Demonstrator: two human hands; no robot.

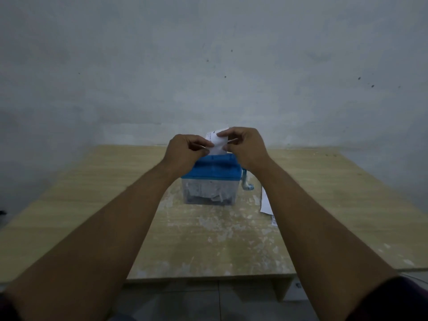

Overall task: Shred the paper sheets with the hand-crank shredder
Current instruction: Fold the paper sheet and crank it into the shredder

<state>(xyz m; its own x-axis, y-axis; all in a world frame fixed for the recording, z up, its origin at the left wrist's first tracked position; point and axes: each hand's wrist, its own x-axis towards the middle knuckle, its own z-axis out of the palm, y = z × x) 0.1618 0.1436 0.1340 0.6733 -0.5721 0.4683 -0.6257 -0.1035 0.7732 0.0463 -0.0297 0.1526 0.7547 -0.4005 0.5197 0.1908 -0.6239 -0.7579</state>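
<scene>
A small hand-crank shredder (pixel 212 174) with a blue lid and a clear bin stands in the middle of the wooden table (pixel 92 205). Paper shreds fill part of the bin. A white paper sheet (pixel 217 144) stands upright over the lid's slot. My left hand (pixel 185 149) pinches its left edge and my right hand (pixel 243 144) pinches its right edge and top. The crank handle (pixel 247 183) sticks out on the shredder's right side, untouched.
More white paper sheets (pixel 266 202) lie on the table to the right of the shredder, partly hidden by my right forearm. A bare grey wall (pixel 208 66) rises right behind the table. The table's front edge is near my body.
</scene>
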